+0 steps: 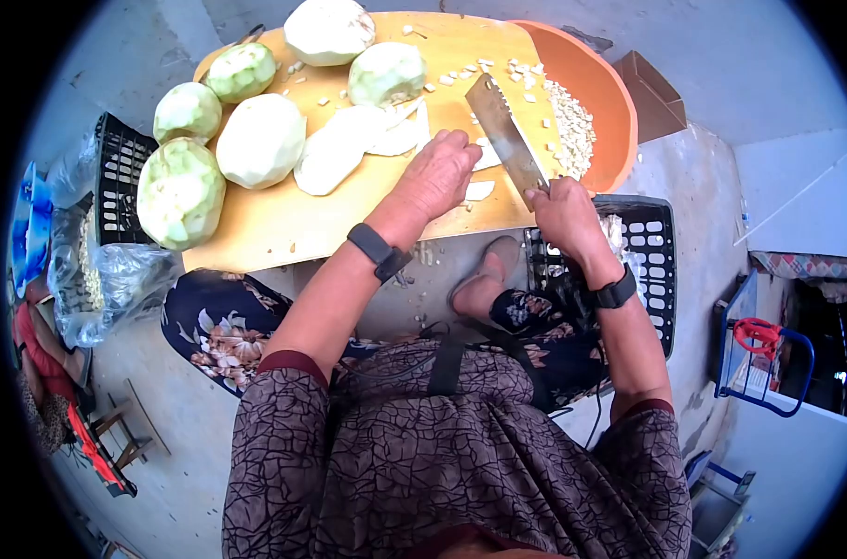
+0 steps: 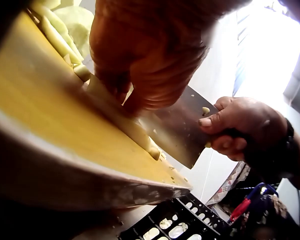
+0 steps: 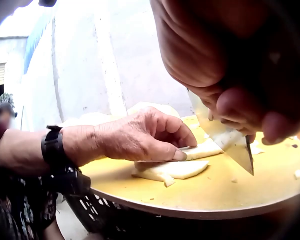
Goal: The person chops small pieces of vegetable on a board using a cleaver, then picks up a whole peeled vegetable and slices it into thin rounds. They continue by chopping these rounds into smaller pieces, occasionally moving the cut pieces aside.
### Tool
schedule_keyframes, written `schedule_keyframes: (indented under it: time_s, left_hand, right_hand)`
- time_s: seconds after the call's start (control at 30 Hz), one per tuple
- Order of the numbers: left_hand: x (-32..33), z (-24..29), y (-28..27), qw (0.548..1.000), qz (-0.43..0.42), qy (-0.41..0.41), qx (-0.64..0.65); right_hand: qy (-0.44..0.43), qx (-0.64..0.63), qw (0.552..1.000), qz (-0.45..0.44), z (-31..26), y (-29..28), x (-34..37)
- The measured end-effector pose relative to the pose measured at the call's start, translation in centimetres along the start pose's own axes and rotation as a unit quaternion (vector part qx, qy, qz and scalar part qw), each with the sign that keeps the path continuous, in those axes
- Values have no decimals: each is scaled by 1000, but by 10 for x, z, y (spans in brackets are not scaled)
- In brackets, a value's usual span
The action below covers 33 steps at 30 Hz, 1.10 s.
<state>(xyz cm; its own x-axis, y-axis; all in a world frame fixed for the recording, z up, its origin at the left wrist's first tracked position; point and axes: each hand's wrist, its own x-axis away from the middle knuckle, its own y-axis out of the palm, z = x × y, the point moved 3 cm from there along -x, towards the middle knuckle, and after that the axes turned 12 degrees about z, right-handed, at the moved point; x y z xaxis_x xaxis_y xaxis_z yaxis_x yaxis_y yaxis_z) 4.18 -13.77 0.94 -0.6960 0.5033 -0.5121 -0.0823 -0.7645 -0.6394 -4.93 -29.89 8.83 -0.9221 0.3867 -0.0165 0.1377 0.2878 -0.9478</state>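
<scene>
My right hand [image 1: 567, 216] grips the handle of a broad cleaver [image 1: 509, 140], its blade angled over the right part of a yellow cutting board [image 1: 302, 228]. Left of the blade, my left hand [image 1: 439, 175] has its fingers curled down on a pale vegetable slice [image 3: 207, 148], with the thumb along its near side. The blade meets the slice's end in the right wrist view. Another cut slice [image 3: 185, 169] lies just in front of these fingers. Several thin slabs [image 1: 335, 154] spread to the left of my left hand. Small diced bits [image 1: 470, 70] are scattered beyond the cleaver.
Several large peeled pale-green vegetables [image 1: 260, 140] stand on the board's left and far side. An orange basin [image 1: 621, 121] holding diced pieces [image 1: 572, 126] adjoins the board's right edge. Black crates [image 1: 661, 247] stand below at right and at left, beside a plastic bag [image 1: 116, 289].
</scene>
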Motion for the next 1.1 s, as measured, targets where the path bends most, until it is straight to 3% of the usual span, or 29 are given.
schedule_keyframes:
  time_s: [0.1,0.3,0.4,0.9,1.1]
  left_hand:
    - [0,0,1,1000,9,2,7]
    - [-1,1,-2,1000,-9,-13,0]
    - [-2,2,0,1000,-6,-3,-14]
    - [-3,4,2,1000,-4,-10,-12]
    - [-3,3,2,1000,-2,-12,-11]
  right_hand:
    - [128,-53,986,-97,-2,0,-10]
    - [110,-68,991,-43,5,3,-9]
    - [59,-32,998,-8,3,1,-1]
    - [21,17,998,-52,2,11,-6]
    - [39,-13,999,-2,-4,21,-15]
